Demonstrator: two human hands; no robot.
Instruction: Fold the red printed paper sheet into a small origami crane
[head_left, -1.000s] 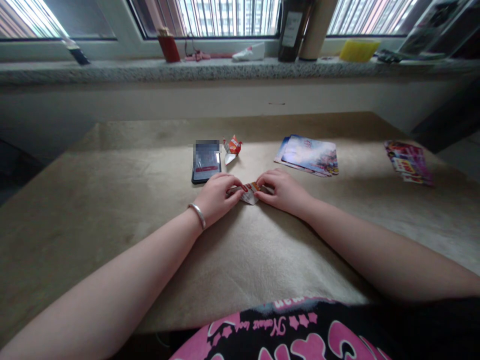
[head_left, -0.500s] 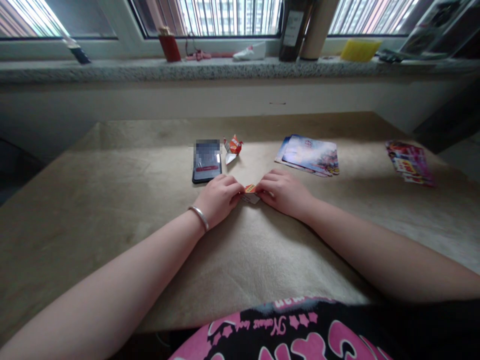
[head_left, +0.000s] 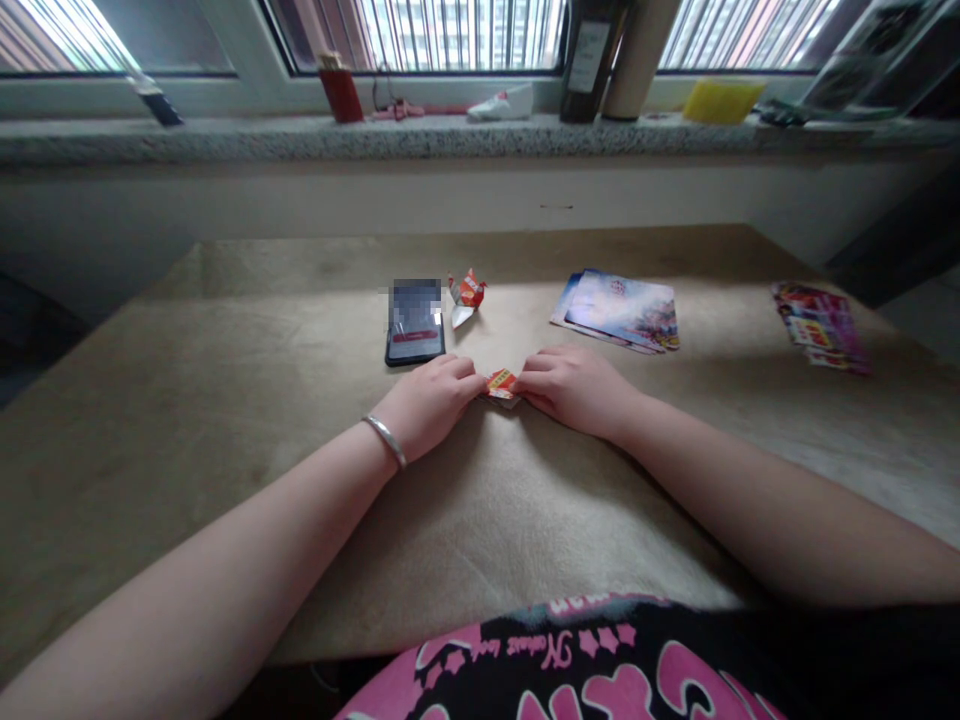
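Observation:
A small folded piece of red, orange and white paper (head_left: 502, 386) lies on the beige felt-covered table (head_left: 225, 380) between my two hands. My left hand (head_left: 427, 405), with a silver bangle on its wrist, has its fingers curled and pinches the paper's left side. From the other side, my right hand (head_left: 574, 387) grips the paper's right edge with closed fingers. Most of the paper is hidden under my fingertips. A finished paper crane (head_left: 466, 295) of the same print stands further back.
A black phone (head_left: 414, 322) lies just behind my left hand, beside the crane. A stack of printed cards (head_left: 619, 310) sits back right, more colourful sheets (head_left: 820, 325) at the far right. The windowsill (head_left: 450, 140) holds a red cup, a dark bottle and a yellow box.
My hands have drawn closer together and the paper between them has become smaller, with less of it showing. The other things have not moved.

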